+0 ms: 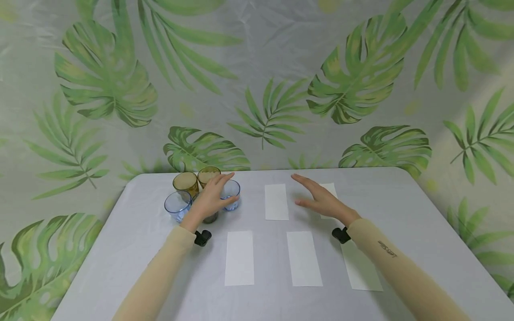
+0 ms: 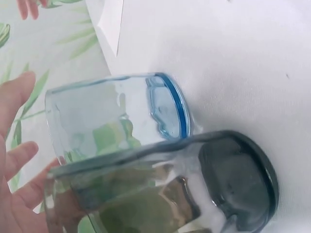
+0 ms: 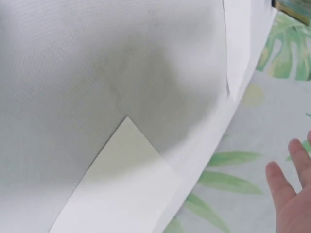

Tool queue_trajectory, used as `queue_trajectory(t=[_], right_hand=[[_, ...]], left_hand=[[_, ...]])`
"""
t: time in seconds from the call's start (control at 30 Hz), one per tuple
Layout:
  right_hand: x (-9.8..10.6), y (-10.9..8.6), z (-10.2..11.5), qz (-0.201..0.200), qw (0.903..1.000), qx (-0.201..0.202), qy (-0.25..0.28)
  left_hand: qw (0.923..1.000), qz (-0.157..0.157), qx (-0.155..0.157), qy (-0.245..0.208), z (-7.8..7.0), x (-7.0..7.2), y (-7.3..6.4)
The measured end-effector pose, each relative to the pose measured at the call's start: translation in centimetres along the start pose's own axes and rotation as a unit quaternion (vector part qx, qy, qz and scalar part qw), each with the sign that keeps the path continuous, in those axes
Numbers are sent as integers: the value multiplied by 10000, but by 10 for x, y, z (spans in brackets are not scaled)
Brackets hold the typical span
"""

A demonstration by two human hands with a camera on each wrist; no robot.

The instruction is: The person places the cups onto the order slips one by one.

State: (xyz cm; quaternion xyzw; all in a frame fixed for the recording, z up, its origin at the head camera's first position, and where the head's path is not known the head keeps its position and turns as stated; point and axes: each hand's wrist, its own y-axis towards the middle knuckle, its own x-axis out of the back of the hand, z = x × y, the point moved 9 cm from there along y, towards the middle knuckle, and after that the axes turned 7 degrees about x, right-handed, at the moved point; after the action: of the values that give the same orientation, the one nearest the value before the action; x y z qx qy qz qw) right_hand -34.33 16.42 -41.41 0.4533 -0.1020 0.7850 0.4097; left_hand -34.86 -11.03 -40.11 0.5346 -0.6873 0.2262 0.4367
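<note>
The person's left hand (image 1: 209, 199) is hovering over a cluster of five upright glass tumblers toward the far left of the white-clothed table (image 1: 116, 254). Its fingers are standing apart and its thumb is pointing rightward; whether skin is touching glass, I cannot tell.

A smoky-grey, see-through tumbler (image 2: 238, 174) is standing mostly beneath that hand, just beside a pale-blue, see-through tumbler (image 1: 231, 201) on the cluster's right. A second pale-blue tumbler (image 1: 176, 205) is sitting at the left, while two amber glass tumblers (image 1: 185, 183) are standing behind, the right-hand one partly hiding behind the fingers.

The right hand (image 1: 323, 201) is hanging above the table well apart from the glasses, its fingers extending leftward, thumb and fingers apart. Below and beside it two flat white paper rectangles (image 1: 276, 203) are lying in a far row, the hand partly covering the right one. Nearer the person, three more white paper rectangles (image 1: 239, 258) are lying in a row, the rightmost partly hiding under a cream sleeve (image 1: 401, 263) that is showing dark lettering. Behind everything, a pale cloth printed with green leaves (image 1: 267, 113) is hanging.
</note>
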Motion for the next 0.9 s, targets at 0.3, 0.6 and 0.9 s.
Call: queue_trajectory(t=[0.3,0.6,0.9], right_hand=[[-14,9,-6,141,9994,39,318],[-28,19,-16,288,9971,-224,669],[-40,23,-31,453,9945,-596,731]], left_hand=[[9997,220,-46,-73,7,0,4],[9983,548,115,-181,11,-1,4],[9971,721,146,-211,11,-3,5]])
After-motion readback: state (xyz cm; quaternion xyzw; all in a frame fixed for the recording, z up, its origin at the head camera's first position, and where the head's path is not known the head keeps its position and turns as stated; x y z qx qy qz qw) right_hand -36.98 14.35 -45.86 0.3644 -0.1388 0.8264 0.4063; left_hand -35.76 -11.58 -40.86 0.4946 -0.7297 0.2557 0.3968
